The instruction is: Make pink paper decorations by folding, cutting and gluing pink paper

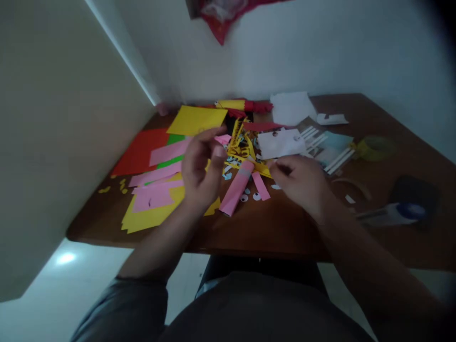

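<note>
Over the middle of the table my left hand is raised, thumb and forefinger apart, holding nothing that I can see. My right hand has its fingers pinched together near a white sheet; what they hold, if anything, I cannot make out. Between the hands lies a pink paper tube with a bluish band near its far end. Next to it are a short pink paper strip and googly eyes. Yellow paper cuttings and small blue scraps are heaped just beyond the tube.
Yellow sheets, pink strips and red paper cover the left side. At the right lie white sticks, a roll of tape, a glue bottle and a dark flat object. A wall bounds the back.
</note>
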### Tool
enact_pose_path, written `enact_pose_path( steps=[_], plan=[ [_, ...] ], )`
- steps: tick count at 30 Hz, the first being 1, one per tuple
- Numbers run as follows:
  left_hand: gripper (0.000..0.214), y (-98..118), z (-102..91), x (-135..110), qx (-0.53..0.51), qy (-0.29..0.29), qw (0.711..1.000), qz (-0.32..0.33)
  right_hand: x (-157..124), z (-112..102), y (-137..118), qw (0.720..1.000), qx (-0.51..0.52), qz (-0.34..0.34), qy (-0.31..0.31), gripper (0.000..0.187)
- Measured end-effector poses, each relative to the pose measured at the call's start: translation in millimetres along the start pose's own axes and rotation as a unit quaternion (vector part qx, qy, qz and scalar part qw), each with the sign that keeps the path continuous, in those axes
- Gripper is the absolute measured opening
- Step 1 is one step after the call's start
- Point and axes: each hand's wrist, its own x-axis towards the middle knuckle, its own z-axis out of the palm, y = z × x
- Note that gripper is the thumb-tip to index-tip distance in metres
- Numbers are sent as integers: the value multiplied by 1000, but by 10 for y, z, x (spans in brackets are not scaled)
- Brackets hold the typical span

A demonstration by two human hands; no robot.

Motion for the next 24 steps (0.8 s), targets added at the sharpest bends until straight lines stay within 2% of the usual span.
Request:
enact_pose_path(
  steps=[2, 4, 6, 9, 12, 16, 20, 24],
  plan=[
    [35, -147, 61, -105, 60, -91, 994, 24, 42, 190, -31, 997, -58, 18, -56, 48],
    [31, -251, 108, -208, 113, -255, 960, 32, 36, 368, -44, 987, -105, 38, -115, 48],
    [28, -293, 140, -284, 142, -360, 922, 14, 0, 490, -37, 983, -125, 37, -130, 40],
    [23, -274, 165, -339, 158, -424, 892, -6, -54, 560, 12, 984, -117, 24, -129, 33],
    [22, -233, 171, -345, 147, -436, 888, -21, -57, 556, 120, 989, -54, 39, -135, 22],
    [24, -211, 162, -327, 135, -402, 903, -67, 7, 508, 287, 987, 122, 56, -84, 16],
    [24, -207, 145, -317, 121, -353, 921, -111, 55, 424, 301, 950, 305, 57, -43, 31],
    [32, -171, 150, -316, 60, -294, 945, -134, 36, 383, 190, 897, 425, 47, -112, 42]
  ],
)
